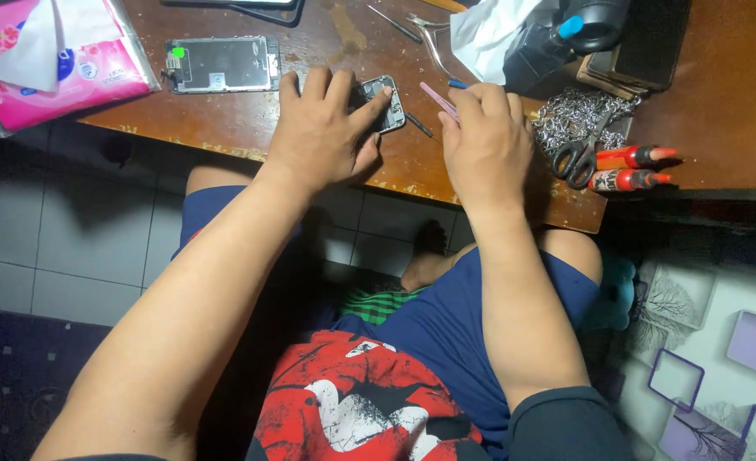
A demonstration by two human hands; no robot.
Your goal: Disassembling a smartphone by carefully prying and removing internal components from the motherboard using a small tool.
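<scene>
Pressing an opened phone (384,102) onto the tabletop (250,119), left hand (322,128) fingers curled over it | right hand (484,141) pinching pink tweezers (439,100) just beside phone | scissors (578,158), glue tubes (630,168) right of it

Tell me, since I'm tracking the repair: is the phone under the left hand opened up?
Open: phone under left hand shows exposed internals.

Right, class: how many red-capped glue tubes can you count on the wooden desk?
2: both red-capped glue tubes lie side by side at the desk's right edge beside the scissors, one above the other. Clutter may hide more.
</scene>
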